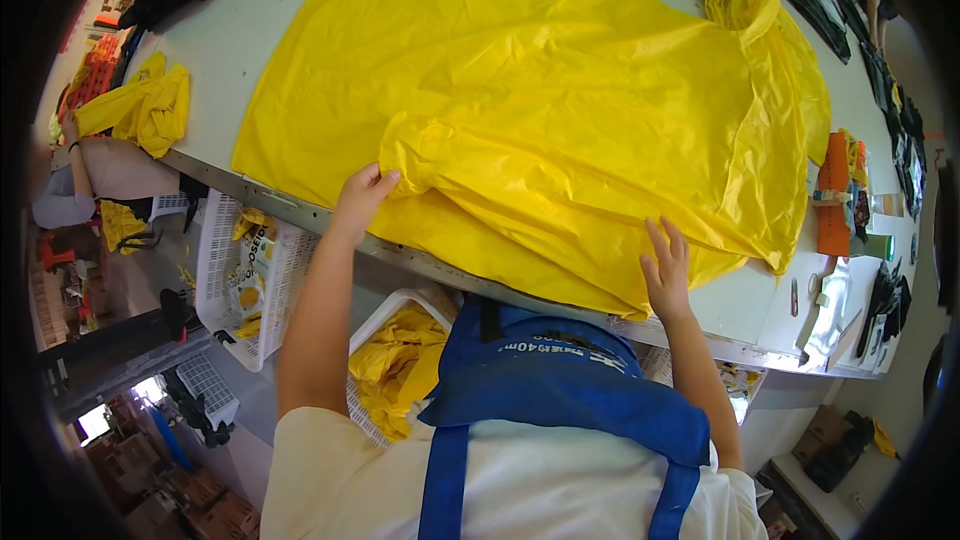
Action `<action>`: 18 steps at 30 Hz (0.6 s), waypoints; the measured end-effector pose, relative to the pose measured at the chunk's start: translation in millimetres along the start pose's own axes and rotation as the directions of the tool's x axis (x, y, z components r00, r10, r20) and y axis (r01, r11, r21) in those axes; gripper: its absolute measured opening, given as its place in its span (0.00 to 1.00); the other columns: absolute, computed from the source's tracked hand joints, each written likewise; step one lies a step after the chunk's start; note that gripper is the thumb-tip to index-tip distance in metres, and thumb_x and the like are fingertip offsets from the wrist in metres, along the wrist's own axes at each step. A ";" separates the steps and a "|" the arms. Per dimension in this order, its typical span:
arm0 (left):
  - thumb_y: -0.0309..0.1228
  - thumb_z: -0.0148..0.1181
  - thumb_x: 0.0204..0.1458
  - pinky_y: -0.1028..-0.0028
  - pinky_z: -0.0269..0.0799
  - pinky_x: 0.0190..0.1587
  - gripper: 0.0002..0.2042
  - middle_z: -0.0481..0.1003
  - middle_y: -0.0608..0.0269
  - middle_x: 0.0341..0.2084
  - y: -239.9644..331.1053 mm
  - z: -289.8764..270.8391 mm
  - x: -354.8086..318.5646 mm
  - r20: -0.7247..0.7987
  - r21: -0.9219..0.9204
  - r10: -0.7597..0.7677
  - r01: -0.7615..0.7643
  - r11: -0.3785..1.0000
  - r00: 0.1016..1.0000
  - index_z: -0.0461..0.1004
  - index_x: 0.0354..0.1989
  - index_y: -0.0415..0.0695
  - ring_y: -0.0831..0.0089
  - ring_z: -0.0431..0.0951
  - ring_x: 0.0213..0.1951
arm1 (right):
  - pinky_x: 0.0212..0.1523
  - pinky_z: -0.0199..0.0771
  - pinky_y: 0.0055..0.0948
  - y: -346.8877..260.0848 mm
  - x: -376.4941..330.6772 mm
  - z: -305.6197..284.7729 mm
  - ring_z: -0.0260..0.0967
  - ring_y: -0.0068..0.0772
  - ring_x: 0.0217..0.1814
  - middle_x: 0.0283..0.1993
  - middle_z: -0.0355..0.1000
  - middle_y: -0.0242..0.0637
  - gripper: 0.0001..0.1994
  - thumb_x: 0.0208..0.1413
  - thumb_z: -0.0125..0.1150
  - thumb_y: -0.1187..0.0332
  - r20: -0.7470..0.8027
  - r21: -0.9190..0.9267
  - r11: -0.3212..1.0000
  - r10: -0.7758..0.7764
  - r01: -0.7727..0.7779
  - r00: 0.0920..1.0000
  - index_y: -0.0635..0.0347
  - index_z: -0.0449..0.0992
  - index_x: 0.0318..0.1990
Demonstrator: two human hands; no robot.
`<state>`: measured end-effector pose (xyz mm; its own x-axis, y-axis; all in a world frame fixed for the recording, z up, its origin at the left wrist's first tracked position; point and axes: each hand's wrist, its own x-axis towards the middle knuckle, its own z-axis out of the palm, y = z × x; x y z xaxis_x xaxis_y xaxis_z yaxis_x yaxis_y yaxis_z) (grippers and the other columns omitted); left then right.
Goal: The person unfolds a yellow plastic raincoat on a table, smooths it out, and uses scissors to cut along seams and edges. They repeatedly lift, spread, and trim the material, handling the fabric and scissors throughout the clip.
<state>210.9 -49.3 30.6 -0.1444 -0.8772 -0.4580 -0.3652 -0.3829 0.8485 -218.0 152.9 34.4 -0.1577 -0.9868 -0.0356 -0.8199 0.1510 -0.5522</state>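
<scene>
Pale grey worktop (250, 50) fills the upper part of the frame, and across most of it lies a large yellow plastic garment (520, 100), thin and glossy like a rain poncho. Its upper layer is spread nearly flat, while the near edge toward the lower centre is doubled over into a loose, wrinkled fold, so the folding looks only begun: one lengthwise turn is partly made and the far side at upper right is bunched and unsmoothed.

At centre left the left hand (358, 198) pinches the corner of that folded flap, fingers closed on the plastic. At lower right the right hand (665, 275) lies open and flat on the garment's near edge, fingers (655, 240) spread, pressing and not gripping.

Below the worktop edge, white baskets (215, 270) hold more yellow plastic. Another yellow bundle (140, 110) sits at upper left, and black bags (880, 70) line the right rim.
</scene>
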 end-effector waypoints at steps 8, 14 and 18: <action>0.38 0.53 0.56 0.76 0.65 0.35 0.13 0.69 0.66 0.23 -35.3 5.3 8.8 -0.169 0.619 0.231 -0.079 0.781 0.958 0.71 0.47 0.46 0.74 0.67 0.28 | 0.63 0.20 0.69 -5.3 14.8 62.4 0.23 0.55 0.74 0.74 0.34 0.33 0.28 0.58 0.40 0.45 -0.017 -0.558 0.808 0.213 -0.186 0.977 0.31 0.51 0.67; 0.38 0.57 0.53 0.69 0.68 0.41 0.21 0.71 0.57 0.36 -73.3 -53.4 25.4 -0.673 0.309 0.143 0.100 0.946 0.726 0.66 0.53 0.41 0.67 0.72 0.39 | 0.66 0.36 0.56 -0.4 -18.5 32.4 0.36 0.56 0.71 0.68 0.48 0.44 0.30 0.49 0.54 0.68 -0.073 -0.180 0.984 -0.004 -0.010 0.997 0.51 0.58 0.63; 0.31 0.60 0.51 0.69 0.71 0.37 0.20 0.70 0.53 0.37 -73.6 -114.3 32.9 -0.909 -0.046 -0.132 0.219 0.975 0.396 0.66 0.50 0.35 0.65 0.73 0.38 | 0.64 0.50 0.47 22.4 -80.2 6.4 0.52 0.54 0.65 0.58 0.62 0.41 0.27 0.42 0.53 0.77 -0.009 -0.237 0.967 -0.101 0.096 0.995 0.51 0.66 0.56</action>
<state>338.0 -83.1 -16.6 0.8265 -0.5606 -0.0523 -0.3454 -0.5782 0.7392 -220.2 235.1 19.6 -0.0791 -0.9965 0.0279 -0.9383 0.0650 -0.3396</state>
